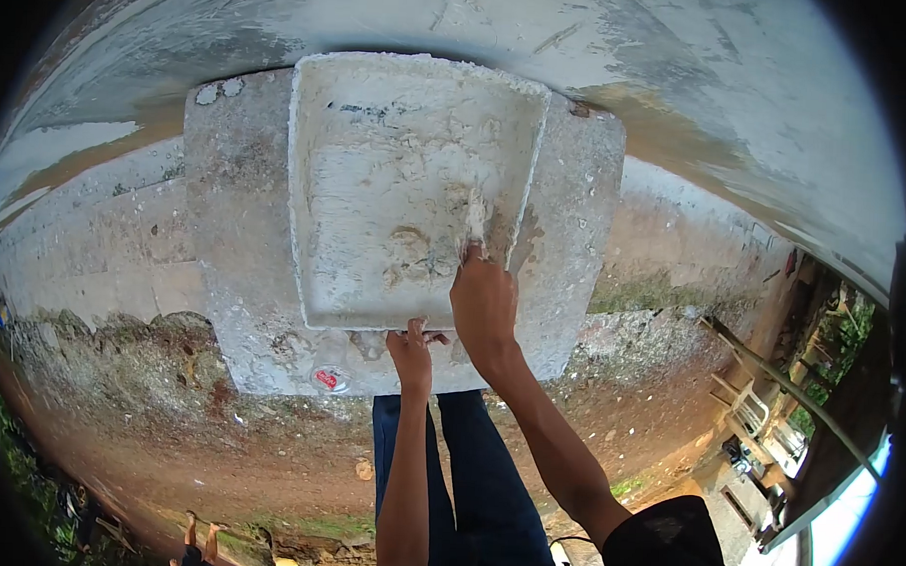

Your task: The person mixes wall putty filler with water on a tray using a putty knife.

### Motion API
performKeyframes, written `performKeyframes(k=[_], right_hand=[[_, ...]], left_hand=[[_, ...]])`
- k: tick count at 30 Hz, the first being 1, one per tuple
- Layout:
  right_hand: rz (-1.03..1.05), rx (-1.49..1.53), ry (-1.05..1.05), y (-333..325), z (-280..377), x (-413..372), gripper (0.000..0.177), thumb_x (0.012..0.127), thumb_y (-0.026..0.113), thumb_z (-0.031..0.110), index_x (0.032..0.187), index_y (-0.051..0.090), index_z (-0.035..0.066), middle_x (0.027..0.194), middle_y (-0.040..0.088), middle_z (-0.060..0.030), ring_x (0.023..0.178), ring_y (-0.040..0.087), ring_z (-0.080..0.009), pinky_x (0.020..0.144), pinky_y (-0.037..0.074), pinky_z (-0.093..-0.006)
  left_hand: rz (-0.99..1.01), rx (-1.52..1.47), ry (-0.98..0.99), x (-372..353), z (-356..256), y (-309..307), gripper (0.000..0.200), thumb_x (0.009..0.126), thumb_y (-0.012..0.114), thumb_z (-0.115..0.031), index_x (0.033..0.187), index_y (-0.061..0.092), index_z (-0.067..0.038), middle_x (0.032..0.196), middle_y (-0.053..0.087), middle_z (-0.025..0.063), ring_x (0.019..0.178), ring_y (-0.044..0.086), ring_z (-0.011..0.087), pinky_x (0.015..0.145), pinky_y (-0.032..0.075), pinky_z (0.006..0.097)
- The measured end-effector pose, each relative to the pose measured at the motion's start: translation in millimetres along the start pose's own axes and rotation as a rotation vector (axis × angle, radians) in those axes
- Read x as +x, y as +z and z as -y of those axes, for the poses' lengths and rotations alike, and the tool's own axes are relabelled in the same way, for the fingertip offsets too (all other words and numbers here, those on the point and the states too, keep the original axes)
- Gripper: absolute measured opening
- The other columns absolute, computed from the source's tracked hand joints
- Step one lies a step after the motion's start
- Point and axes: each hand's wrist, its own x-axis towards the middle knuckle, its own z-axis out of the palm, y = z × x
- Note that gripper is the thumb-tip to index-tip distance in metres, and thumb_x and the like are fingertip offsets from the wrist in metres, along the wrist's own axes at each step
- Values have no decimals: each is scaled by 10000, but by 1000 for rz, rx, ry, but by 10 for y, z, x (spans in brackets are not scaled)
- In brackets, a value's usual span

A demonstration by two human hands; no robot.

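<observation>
A shallow rectangular tray [304,208], coated in whitish paste, lies in front of me with a rough, crusted rim. My right hand [484,296] is closed over the right near part of it, around a small tool smeared with white paste [476,216]; its exact kind is hidden by the coating. Wet-looking paste [409,252] is spread unevenly over the tray's floor. My left hand [411,353] has its fingers curled on the near rim of the tray, gripping it.
Under the tray is a worn grey board [242,186] bearing a red-and-white sticker [330,380]. A plastered wall [681,51] curves close behind it. Another person's limbs [202,539] appear at lower left. A pole [779,379] and wooden pieces [743,403] stand at right.
</observation>
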Motion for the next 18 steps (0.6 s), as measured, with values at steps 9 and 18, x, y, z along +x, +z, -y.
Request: performKeyframes(k=[9, 18], right_hand=[[69, -446, -177, 997, 266, -623, 274, 743, 619, 83, 955, 592, -89, 696, 664, -147, 637, 689, -263, 542, 566, -324], [121, -158, -66, -580, -12, -144, 295, 853, 553, 121, 1116, 597, -5, 734, 658, -207, 677, 659, -378, 632, 521, -480]], left_hand=[[36, 228, 124, -14, -44, -59, 225, 954, 527, -153, 852, 563, 44, 758, 609, 54, 659, 571, 70, 558, 479, 270], [47, -13, 24, 12, -23, -2, 234, 970, 496, -169, 896, 465, 51, 888, 572, 134, 634, 617, 230, 520, 534, 368]])
